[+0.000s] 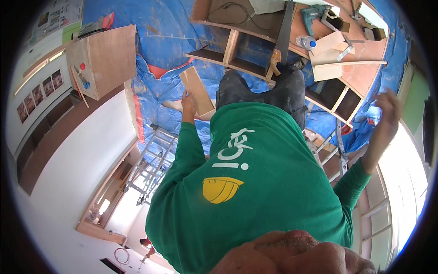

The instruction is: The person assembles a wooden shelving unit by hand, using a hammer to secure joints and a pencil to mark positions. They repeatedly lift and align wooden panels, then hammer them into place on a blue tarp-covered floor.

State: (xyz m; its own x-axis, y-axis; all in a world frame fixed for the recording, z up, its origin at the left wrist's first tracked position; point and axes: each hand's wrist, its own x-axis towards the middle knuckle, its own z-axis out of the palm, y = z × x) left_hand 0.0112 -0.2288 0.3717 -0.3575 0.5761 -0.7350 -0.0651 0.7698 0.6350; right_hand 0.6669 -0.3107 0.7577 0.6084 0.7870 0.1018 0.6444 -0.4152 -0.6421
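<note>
A flat rectangular piece of light brown board (198,89) hangs beside my left leg. Around its left edge my left hand (188,106) is closed, and the board tilts a little. Out to the far right my right hand (389,113) is lifted away from my body, smeared by motion. Its fingers do not show clearly, nor does anything in them. Ahead of my legs lies an open-fronted wooden cabinet frame (232,45) with dark compartments. A long dark saw-like blade with a wooden handle (275,62) rests against it.
On the worktop at right are a teal power drill (312,20), a plastic water bottle (305,42) and wood offcuts (327,72). Blue tarpaulin (159,43) covers the floor in folds. A metal ladder (153,157) stands at left, below a wooden box cabinet (107,59).
</note>
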